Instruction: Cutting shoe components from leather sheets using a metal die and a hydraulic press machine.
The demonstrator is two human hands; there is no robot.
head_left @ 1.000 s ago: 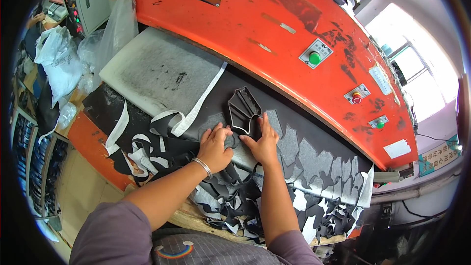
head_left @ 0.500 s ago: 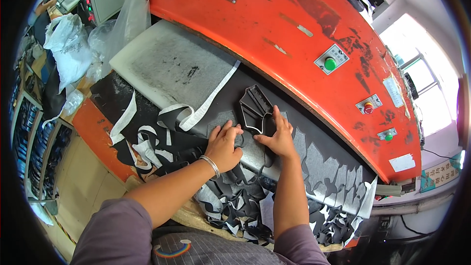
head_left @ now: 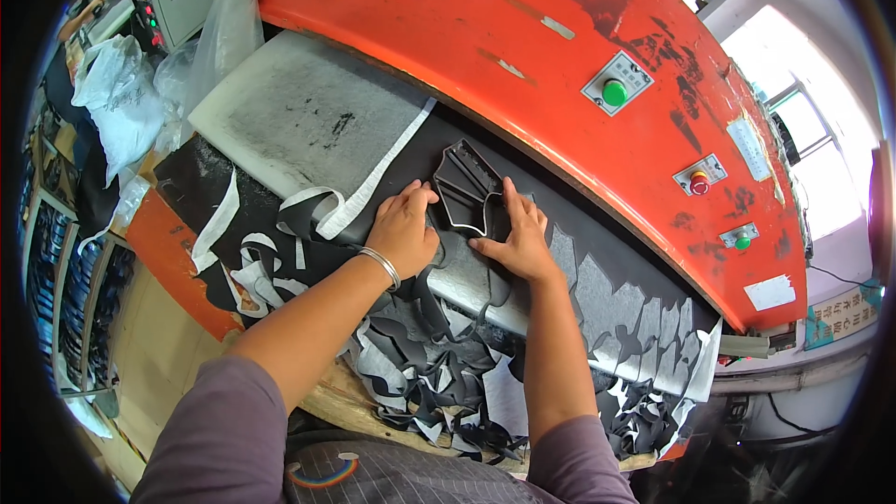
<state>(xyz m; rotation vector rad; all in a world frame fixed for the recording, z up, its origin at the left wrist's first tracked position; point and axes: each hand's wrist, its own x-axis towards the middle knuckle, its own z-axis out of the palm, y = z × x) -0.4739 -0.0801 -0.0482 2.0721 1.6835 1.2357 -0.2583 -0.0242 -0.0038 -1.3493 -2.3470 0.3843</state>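
A dark metal cutting die (head_left: 465,189), an open-topped outline with inner ribs, lies on a black sheet with grey backing (head_left: 597,289). My right hand (head_left: 523,235) grips its narrow near end, the index finger along the right side and the thumb at the lower edge. Beside the die's left side, my left hand (head_left: 405,226) rests palm down on the sheet, fingers extended and holding nothing; its fingertips come close to the die, and I cannot tell whether they touch it. A silver bangle circles my left wrist.
A pale cutting board (head_left: 299,121) lies at far left. The red machine body (head_left: 523,84) with several buttons spans the back. Cut scraps (head_left: 420,364) heap along the near edge, and loose strips (head_left: 257,271) curl at left. White bags (head_left: 121,98) stand farther left.
My left hand has slid a little farther away along the die's left side. My right hand stays at the die. The whole view has shifted slightly.
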